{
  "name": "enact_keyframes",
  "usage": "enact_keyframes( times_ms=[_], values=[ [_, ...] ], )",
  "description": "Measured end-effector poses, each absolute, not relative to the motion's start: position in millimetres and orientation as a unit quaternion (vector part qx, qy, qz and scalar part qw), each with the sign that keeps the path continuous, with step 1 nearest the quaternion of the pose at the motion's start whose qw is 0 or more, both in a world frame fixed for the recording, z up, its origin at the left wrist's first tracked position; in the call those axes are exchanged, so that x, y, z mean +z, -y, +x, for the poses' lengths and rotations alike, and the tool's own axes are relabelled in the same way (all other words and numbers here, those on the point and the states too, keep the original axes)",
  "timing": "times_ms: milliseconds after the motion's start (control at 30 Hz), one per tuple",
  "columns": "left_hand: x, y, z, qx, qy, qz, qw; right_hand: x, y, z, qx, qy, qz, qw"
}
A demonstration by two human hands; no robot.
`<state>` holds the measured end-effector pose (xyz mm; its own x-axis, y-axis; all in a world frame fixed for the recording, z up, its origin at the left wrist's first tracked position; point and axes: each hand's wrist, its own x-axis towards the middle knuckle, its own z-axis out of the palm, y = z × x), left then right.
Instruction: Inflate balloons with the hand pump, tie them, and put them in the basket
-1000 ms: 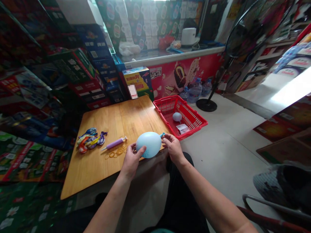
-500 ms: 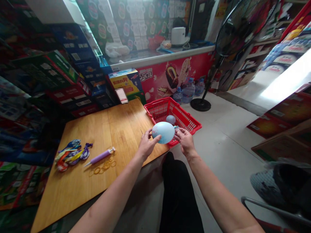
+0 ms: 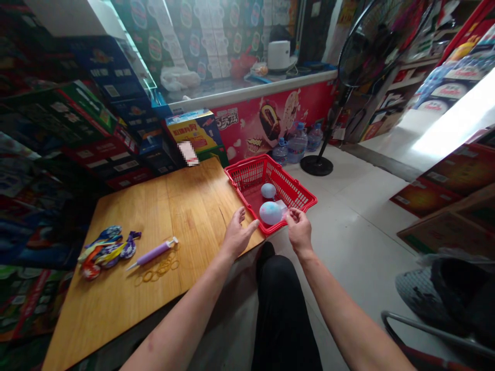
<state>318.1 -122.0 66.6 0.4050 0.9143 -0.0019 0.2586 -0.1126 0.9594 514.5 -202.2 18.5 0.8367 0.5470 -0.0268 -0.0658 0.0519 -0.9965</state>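
Larger balloon [image 3: 270, 213] is seen inside red basket [image 3: 296, 192], smaller balloon [image 3: 268, 190] just behind | left hand [image 3: 237, 234] is spread, released | right hand [image 3: 299, 229] is curled close by, grip cannot be told

Over toward eleven o'clock I can make out stylised white lettering [image 3: 228, 119] on the red panel [image 3: 253, 122]: 乐 reads clearly enough, and the character after it looks like 兹. The yellow box [image 3: 193, 133] at ten o'clock carries a line of bold characters, and the blue carton [image 3: 101, 68] farther out that way shows white ones, all too blurred to read. At two o'clock, red script on the drink packs [image 3: 450, 91] is illegible too.
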Motion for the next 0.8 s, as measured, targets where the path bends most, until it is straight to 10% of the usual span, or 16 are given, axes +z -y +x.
enact_keyframes(
  times_ms=[367, 800],
  values=[
    [5, 246, 109, 0.224, -0.483, 0.789, 0.308, 21, 297, 409, 0.12, 0.57, -0.782, 0.221],
    [43, 278, -180, -0.08, -0.755, 0.631, 0.159, 31, 298, 379, 0.096, 0.565, -0.814, 0.098]
  ],
)
